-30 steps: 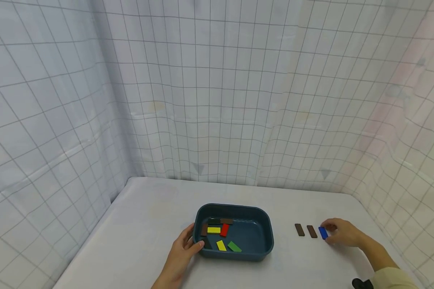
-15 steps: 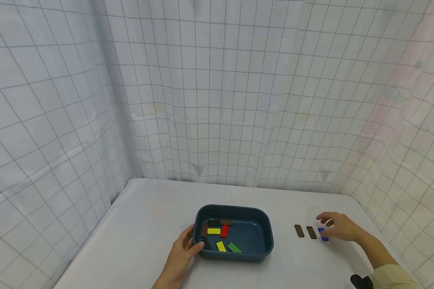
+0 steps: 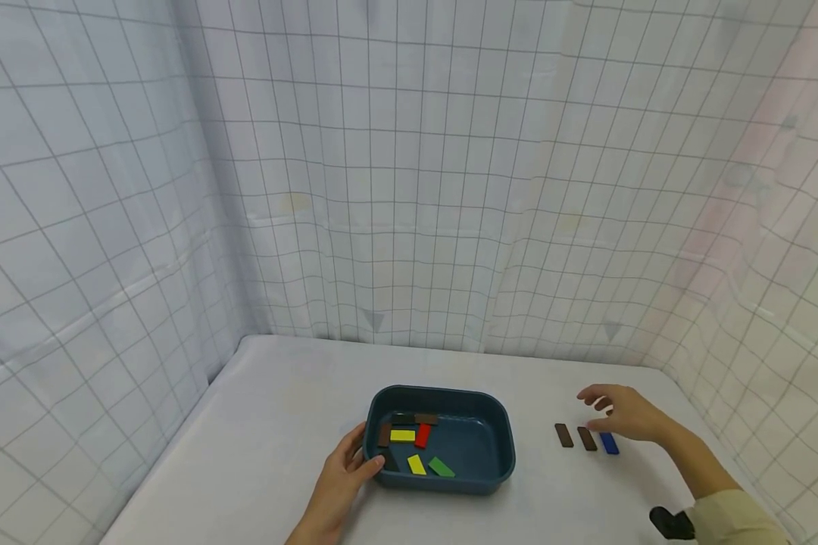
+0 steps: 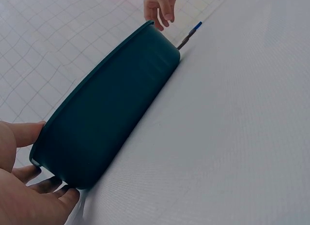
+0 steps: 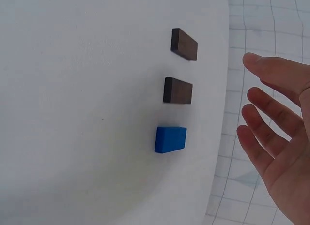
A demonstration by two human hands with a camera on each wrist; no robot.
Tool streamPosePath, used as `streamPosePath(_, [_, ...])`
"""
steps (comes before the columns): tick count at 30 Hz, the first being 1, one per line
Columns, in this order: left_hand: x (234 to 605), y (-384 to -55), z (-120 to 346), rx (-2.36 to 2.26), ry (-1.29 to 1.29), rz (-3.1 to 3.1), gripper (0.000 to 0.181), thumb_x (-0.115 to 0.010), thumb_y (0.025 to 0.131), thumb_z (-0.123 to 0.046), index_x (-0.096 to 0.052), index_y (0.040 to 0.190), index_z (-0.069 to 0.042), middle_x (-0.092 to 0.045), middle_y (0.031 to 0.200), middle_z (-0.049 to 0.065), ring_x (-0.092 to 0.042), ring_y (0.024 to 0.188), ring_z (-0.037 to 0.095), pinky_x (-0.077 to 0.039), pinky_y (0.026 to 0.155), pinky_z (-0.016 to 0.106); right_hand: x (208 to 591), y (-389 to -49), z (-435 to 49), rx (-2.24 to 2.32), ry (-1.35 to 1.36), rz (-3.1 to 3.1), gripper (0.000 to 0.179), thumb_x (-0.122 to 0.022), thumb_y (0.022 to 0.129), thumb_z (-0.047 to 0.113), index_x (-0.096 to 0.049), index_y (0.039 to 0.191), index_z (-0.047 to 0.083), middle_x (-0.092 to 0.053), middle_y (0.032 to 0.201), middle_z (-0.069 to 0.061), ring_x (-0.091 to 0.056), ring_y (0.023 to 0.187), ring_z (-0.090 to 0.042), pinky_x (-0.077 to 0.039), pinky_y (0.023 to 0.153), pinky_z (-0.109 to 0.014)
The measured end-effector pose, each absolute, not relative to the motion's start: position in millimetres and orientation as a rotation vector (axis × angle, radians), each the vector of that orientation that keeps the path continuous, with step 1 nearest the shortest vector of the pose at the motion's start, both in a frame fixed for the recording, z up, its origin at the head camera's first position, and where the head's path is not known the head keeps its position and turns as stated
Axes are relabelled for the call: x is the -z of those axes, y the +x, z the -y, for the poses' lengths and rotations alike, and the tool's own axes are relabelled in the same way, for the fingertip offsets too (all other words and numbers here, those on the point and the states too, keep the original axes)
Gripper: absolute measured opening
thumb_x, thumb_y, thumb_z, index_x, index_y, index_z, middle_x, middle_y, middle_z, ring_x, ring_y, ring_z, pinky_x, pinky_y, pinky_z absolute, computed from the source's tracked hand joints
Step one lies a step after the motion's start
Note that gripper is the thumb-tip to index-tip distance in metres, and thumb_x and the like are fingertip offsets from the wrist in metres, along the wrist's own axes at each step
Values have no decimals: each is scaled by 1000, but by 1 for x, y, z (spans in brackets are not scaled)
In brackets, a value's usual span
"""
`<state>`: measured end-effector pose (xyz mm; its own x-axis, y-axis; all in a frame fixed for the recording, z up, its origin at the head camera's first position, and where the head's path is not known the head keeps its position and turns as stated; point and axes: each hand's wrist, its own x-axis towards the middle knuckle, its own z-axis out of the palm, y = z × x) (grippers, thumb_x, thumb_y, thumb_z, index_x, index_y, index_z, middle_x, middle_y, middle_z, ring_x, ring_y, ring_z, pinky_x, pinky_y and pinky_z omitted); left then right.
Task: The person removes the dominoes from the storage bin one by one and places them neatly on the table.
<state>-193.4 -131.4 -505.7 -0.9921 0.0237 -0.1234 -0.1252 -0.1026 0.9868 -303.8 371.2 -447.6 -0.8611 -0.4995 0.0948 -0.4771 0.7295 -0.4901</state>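
Note:
My left hand (image 3: 337,481) grips the left end of a dark teal plastic tub (image 3: 450,484), thumb over the rim and fingers along the outside. Inside the tub lie several small flat blocks: two yellow, a red block (image 3: 423,435), a green block (image 3: 441,467), and some brown and black. My right hand (image 3: 623,412) hovers above the table with loosely bent fingers and holds nothing. Below it in the head view stand a blue block (image 5: 170,139) and two dark brown blocks in a row, the middle brown block (image 5: 178,91) nearest the blue one, the outer brown block (image 5: 184,44) beyond.
A white cloth covers the table (image 3: 266,424). Grid-patterned white curtains (image 3: 409,189) hang behind and at both sides. A black wrist strap piece (image 3: 671,522) shows at the right sleeve.
My right hand has let go of the blue block, risen, and moved left and away over the row. The blue block stays beside the brown ones. My left hand and the tub have not moved.

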Motion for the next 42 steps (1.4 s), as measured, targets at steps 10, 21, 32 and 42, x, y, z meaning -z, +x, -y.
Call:
streamPosePath(10, [507,-193,132,-2252,-126,-2058,81,-74,98,-15,-27,160,2,-25,162,33,-29,146,53,-32,114,63,430,-310,-323,813,-934,-2823,45,-83,89,17,-66,128,4,-66,121,-7,-64,105,-28,-58,91,-47])
streamPosePath(21, [507,-192,130,-2273,-111,-2024,79,-74,98,-14,-27,160,2,-24,163,32,-27,147,53,-31,115,63,428,-313,-276,779,-1064,-2774,44,-84,88,18,-67,128,9,-67,119,1,-64,105,-23,-58,91,-42])
streamPosePath(32, [504,-192,129,-2262,-124,-2039,79,-73,98,-15,-27,160,2,-24,163,32,-28,147,52,-32,114,62,431,-314,-250,807,-1132,-2749,42,-83,88,13,-68,127,5,-69,119,-8,-65,105,-29,-58,90,-42])
streamPosePath(42, [504,-193,130,-2251,-146,-2052,79,-74,98,-15,-27,160,2,-25,163,32,-29,146,52,-33,114,62,436,-310,-213,816,-1247,-2668,42,-82,90,12,-67,128,1,-70,119,-8,-65,105,-23,-58,91,-43])
